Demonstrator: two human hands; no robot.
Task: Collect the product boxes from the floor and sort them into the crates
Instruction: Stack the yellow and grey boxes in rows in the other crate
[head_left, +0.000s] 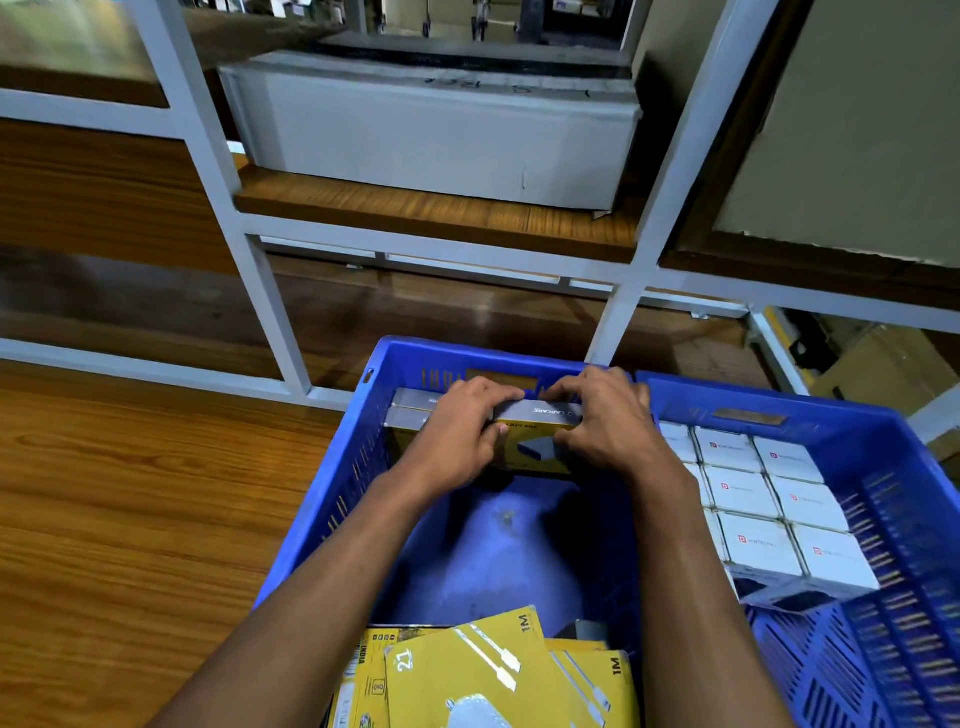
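Both hands reach into a blue plastic crate (332, 483). My left hand (457, 431) and my right hand (602, 421) together grip a yellow and grey product box (540, 434) standing against the crate's far wall. Two grey box tops (413, 408) stand just left of it in the same row. Several yellow cable boxes (493, 670) lie at the crate's near end. A second blue crate (893, 467) to the right holds rows of white boxes (748, 493) with red logos.
A white metal shelving frame (270, 306) stands behind the crates, with a large grey carton (441, 130) on a wooden shelf. Wood-pattern floor (130, 493) stretches to the left. Brown cartons (878, 369) sit at the far right under the rack.
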